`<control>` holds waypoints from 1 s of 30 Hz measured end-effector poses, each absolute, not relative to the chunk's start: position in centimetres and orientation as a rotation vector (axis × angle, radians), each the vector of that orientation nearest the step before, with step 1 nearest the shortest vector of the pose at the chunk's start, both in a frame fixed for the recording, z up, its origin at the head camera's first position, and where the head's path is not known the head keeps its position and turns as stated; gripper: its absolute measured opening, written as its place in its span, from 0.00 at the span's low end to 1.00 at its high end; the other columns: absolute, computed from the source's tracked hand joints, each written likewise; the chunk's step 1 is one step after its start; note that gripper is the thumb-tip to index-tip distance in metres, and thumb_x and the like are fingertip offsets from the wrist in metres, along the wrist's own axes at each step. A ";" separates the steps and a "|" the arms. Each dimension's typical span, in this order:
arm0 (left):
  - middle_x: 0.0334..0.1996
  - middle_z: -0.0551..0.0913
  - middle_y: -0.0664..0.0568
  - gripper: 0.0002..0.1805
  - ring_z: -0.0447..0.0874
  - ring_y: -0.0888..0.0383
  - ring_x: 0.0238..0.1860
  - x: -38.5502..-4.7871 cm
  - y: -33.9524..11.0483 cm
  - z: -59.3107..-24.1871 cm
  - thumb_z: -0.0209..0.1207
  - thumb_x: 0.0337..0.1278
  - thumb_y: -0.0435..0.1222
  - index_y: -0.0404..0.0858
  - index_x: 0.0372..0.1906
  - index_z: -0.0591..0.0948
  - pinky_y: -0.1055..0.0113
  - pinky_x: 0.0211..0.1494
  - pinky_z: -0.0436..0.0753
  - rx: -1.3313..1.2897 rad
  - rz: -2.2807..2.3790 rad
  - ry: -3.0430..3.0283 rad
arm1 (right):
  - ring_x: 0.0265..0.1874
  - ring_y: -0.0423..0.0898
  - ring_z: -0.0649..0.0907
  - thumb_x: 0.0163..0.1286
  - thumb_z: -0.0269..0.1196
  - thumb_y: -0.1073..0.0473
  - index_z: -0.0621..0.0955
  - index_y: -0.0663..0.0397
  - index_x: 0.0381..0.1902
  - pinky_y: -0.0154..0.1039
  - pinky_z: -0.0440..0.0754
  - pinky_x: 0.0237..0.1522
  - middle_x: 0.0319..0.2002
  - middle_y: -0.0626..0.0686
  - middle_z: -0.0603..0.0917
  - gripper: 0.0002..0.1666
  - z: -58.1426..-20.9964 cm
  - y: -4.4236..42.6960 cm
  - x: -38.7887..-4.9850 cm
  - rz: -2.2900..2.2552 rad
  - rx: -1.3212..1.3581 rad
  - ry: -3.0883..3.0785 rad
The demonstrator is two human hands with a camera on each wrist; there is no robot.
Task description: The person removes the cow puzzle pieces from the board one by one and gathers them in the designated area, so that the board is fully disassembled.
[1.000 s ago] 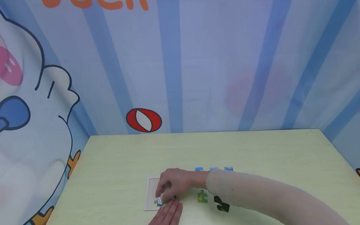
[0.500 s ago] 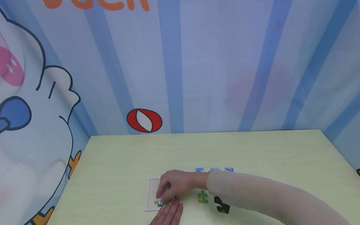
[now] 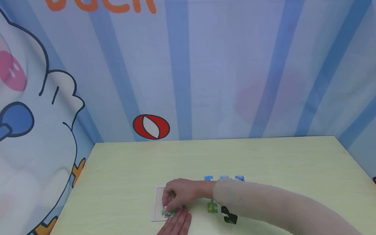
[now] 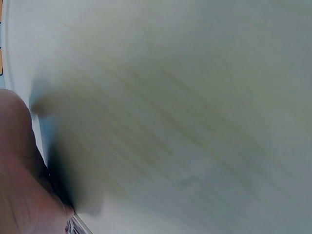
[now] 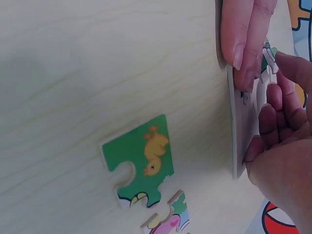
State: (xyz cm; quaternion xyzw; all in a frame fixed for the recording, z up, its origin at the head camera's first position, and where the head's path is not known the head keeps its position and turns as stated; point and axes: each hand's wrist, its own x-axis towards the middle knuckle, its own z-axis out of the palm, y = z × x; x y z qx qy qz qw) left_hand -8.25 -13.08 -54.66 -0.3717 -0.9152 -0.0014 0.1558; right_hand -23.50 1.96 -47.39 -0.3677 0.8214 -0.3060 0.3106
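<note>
A shallow puzzle tray (image 3: 155, 207) with a pale rim lies on the table. My right hand (image 3: 182, 191) reaches over it from the right and pinches a green-and-white jigsaw piece (image 5: 266, 66) near the tray's front edge. The exact seating of that piece is hidden by fingers. My left hand (image 3: 169, 234) lies with straight fingers together, their tips on the tray's front edge and touching the puzzle there. In the right wrist view, the left fingers (image 5: 237, 39) press right beside the pinched piece.
A green jigsaw piece (image 5: 157, 152) with a yellow duck lies right of the tray, a pink-and-green piece (image 5: 171, 219) near it. Blue-topped pieces (image 3: 208, 178) lie farther back, partly behind the right sleeve (image 3: 265, 200). A black object (image 3: 229, 218) shows under that sleeve. A curtain (image 3: 210, 63) stands behind the table.
The right hand and forearm have shifted very slightly while the fingers keep working at the same piece. The left hand stays in place.
</note>
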 end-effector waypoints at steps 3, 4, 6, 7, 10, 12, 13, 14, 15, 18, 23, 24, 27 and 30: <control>0.74 0.76 0.37 0.43 0.77 0.47 0.74 -8.2 -13.1 -54.6 0.44 0.82 0.63 0.29 0.74 0.75 0.58 0.68 0.83 -1.071 -0.036 -2.643 | 0.28 0.36 0.81 0.70 0.74 0.58 0.86 0.47 0.40 0.29 0.81 0.35 0.31 0.42 0.83 0.06 -47.3 1.9 -23.4 -0.832 -0.950 2.147; 0.74 0.75 0.37 0.43 0.77 0.46 0.74 -8.2 -13.1 -54.5 0.45 0.82 0.63 0.29 0.74 0.75 0.58 0.68 0.83 -1.074 -0.043 -2.650 | 0.27 0.36 0.81 0.70 0.74 0.59 0.85 0.47 0.40 0.29 0.81 0.35 0.31 0.42 0.83 0.05 -47.3 1.9 -23.4 -0.839 -0.941 2.141; 0.74 0.75 0.37 0.43 0.77 0.46 0.74 -8.2 -13.0 -54.5 0.45 0.82 0.63 0.29 0.74 0.75 0.57 0.68 0.83 -1.075 -0.048 -2.652 | 0.28 0.37 0.80 0.71 0.73 0.59 0.85 0.48 0.39 0.29 0.80 0.35 0.31 0.42 0.83 0.05 -47.4 1.9 -23.5 -0.846 -0.935 2.134; 0.74 0.76 0.37 0.43 0.77 0.46 0.74 -8.2 -13.0 -54.5 0.45 0.82 0.63 0.29 0.74 0.75 0.58 0.68 0.83 -1.074 -0.046 -2.649 | 0.28 0.36 0.80 0.70 0.73 0.59 0.85 0.48 0.39 0.29 0.79 0.35 0.31 0.42 0.83 0.05 -47.4 1.9 -23.5 -0.847 -0.931 2.135; 0.74 0.76 0.37 0.43 0.77 0.46 0.73 -8.2 -13.0 -54.6 0.45 0.81 0.63 0.29 0.73 0.76 0.58 0.67 0.83 -1.069 -0.032 -2.634 | 0.29 0.36 0.80 0.70 0.72 0.59 0.86 0.48 0.38 0.29 0.79 0.36 0.31 0.42 0.84 0.04 -47.5 1.8 -23.6 -0.843 -0.935 2.137; 0.74 0.76 0.38 0.43 0.78 0.47 0.73 -8.2 -13.0 -54.7 0.45 0.81 0.64 0.30 0.73 0.76 0.58 0.67 0.83 -1.064 -0.023 -2.630 | 0.29 0.36 0.80 0.71 0.72 0.59 0.86 0.47 0.38 0.29 0.80 0.36 0.32 0.41 0.84 0.03 -47.5 1.8 -23.7 -0.844 -0.937 2.140; 0.74 0.77 0.38 0.43 0.78 0.47 0.73 -8.2 -13.0 -54.7 0.45 0.81 0.64 0.30 0.73 0.76 0.58 0.67 0.83 -1.061 -0.023 -2.629 | 0.29 0.36 0.81 0.71 0.72 0.58 0.86 0.46 0.37 0.30 0.81 0.36 0.32 0.41 0.85 0.03 -47.4 1.9 -23.7 -0.850 -0.933 2.141; 0.74 0.77 0.38 0.43 0.78 0.47 0.73 -8.2 -13.0 -54.7 0.45 0.81 0.64 0.30 0.73 0.76 0.58 0.67 0.83 -1.060 -0.022 -2.632 | 0.30 0.36 0.81 0.71 0.72 0.58 0.87 0.46 0.37 0.30 0.81 0.37 0.32 0.41 0.85 0.03 -47.4 1.9 -23.8 -0.855 -0.927 2.144; 0.74 0.77 0.38 0.43 0.78 0.47 0.73 -8.2 -13.0 -54.7 0.45 0.81 0.64 0.30 0.73 0.76 0.58 0.67 0.83 -1.059 -0.024 -2.634 | 0.30 0.36 0.81 0.71 0.72 0.57 0.87 0.45 0.37 0.30 0.81 0.38 0.32 0.41 0.85 0.02 -47.3 1.9 -23.8 -0.859 -0.920 2.149; 0.74 0.76 0.39 0.43 0.77 0.48 0.73 -8.2 -13.0 -54.7 0.45 0.81 0.64 0.31 0.74 0.75 0.57 0.67 0.83 -1.061 -0.027 -2.642 | 0.31 0.36 0.81 0.72 0.72 0.56 0.87 0.41 0.36 0.31 0.80 0.39 0.33 0.41 0.86 0.04 -46.8 2.2 -24.0 -0.878 -0.889 2.174; 0.75 0.76 0.40 0.43 0.77 0.48 0.73 -8.3 -13.0 -54.7 0.44 0.81 0.65 0.31 0.74 0.76 0.58 0.67 0.83 -1.067 0.018 -2.614 | 0.32 0.37 0.79 0.71 0.73 0.57 0.88 0.40 0.34 0.31 0.78 0.39 0.33 0.41 0.86 0.05 -46.0 2.7 -24.6 -0.904 -0.886 2.199; 0.74 0.76 0.40 0.44 0.77 0.48 0.73 -8.4 -13.0 -54.7 0.44 0.80 0.65 0.30 0.73 0.76 0.58 0.66 0.84 -1.068 0.030 -2.604 | 0.31 0.37 0.79 0.71 0.73 0.57 0.88 0.40 0.35 0.31 0.78 0.38 0.33 0.41 0.86 0.05 -45.8 2.9 -24.7 -0.908 -0.887 2.201; 0.75 0.76 0.40 0.44 0.77 0.48 0.73 -8.5 -13.0 -54.7 0.44 0.80 0.65 0.30 0.74 0.75 0.58 0.66 0.84 -1.074 0.037 -2.617 | 0.32 0.37 0.78 0.70 0.74 0.57 0.89 0.43 0.36 0.31 0.77 0.37 0.33 0.42 0.85 0.03 -45.5 3.3 -25.1 -0.906 -0.890 2.214; 0.76 0.75 0.39 0.45 0.76 0.47 0.74 -8.5 -13.0 -54.7 0.43 0.80 0.65 0.30 0.75 0.74 0.56 0.67 0.83 -1.081 0.005 -2.664 | 0.32 0.37 0.78 0.71 0.74 0.55 0.89 0.44 0.39 0.31 0.77 0.37 0.33 0.42 0.85 0.02 -45.1 3.8 -25.4 -0.897 -0.897 2.222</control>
